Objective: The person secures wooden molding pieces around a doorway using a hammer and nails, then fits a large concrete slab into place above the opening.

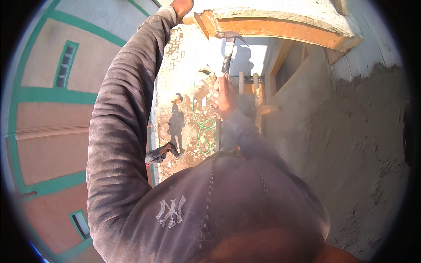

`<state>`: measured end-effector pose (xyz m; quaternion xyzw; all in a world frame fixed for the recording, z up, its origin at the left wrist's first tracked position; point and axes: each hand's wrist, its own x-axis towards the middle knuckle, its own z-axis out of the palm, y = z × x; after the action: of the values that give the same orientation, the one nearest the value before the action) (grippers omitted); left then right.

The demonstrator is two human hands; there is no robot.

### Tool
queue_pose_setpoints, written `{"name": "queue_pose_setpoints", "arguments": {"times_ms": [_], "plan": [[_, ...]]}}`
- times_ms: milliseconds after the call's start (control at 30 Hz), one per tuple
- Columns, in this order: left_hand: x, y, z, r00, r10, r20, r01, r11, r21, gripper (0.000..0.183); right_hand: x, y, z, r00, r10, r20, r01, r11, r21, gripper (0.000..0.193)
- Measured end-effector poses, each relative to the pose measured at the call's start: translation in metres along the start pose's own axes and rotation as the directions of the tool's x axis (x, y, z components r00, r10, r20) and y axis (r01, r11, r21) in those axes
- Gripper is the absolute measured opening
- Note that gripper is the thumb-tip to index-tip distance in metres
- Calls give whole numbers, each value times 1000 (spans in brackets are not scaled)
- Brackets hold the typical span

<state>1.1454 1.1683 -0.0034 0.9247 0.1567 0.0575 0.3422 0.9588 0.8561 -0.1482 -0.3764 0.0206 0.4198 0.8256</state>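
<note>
My right hand point(224, 98) is closed around the handle of a claw hammer point(228, 57). The hammer points upward, its metal head just below a wooden board point(280, 30); whether the two touch I cannot tell. Raised along the left side, my left arm reaches to the top of the view, where my left hand point(182, 8) is near the board's left end. Its fingers are cut off by the picture's edge. The board is orange-brown and runs along the underside of a pale, rough slab edge point(285, 9).
Rough grey plaster point(359, 149) covers the wall on my right, beside a framed opening point(287, 65). A building with green trim point(52, 109) stands to the left. Far below, a green hose point(201, 136) curls on the dirt ground near a dark-clothed figure point(161, 153) and a shadow.
</note>
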Motion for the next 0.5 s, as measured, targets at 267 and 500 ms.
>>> {"name": "queue_pose_setpoints", "arguments": {"times_ms": [267, 500], "plan": [[-35, 35, 2, 974, -224, -39, 212, 958, -195, 67, -36, -36, 14, 855, -399, -333, 489, 834, 255, 53], [-2, -13, 3, 999, 38, -25, -43, 966, -256, 79, -15, -33, 10, 991, -119, -62, 116, 992, -47, 49]]}}
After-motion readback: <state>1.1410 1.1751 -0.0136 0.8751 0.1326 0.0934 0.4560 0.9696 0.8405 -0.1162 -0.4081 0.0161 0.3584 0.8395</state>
